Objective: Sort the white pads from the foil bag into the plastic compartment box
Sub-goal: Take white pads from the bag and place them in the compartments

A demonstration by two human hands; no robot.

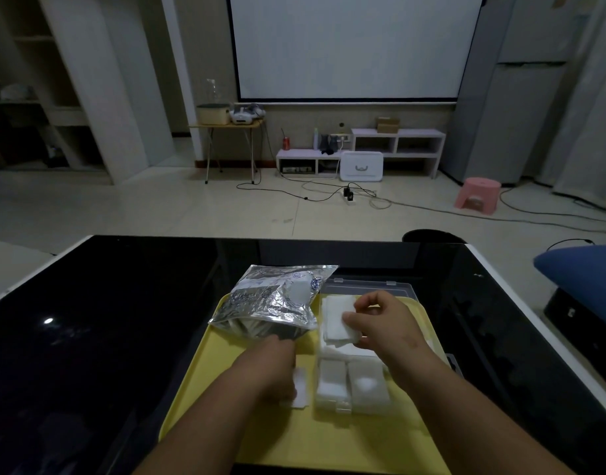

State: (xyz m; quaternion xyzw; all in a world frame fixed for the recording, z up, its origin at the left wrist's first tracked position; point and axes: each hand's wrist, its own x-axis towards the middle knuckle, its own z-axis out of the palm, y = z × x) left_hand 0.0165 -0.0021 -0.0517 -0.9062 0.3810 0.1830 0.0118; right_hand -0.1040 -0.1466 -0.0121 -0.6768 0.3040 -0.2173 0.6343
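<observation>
I see right hand (384, 323) grip pinching thin white square pad (342, 332) directly above clear plastic compartment box (397, 286) far section; left hand (277, 365) at crinkled silver foil bag (274, 299) mouth, grip state hidden. Right nearer box.

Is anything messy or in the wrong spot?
Yes. One loose white pad lies on the yellow tray, outside the plastic box, beside the left hand. The piled pads in the box's big compartment sit crooked.
</observation>
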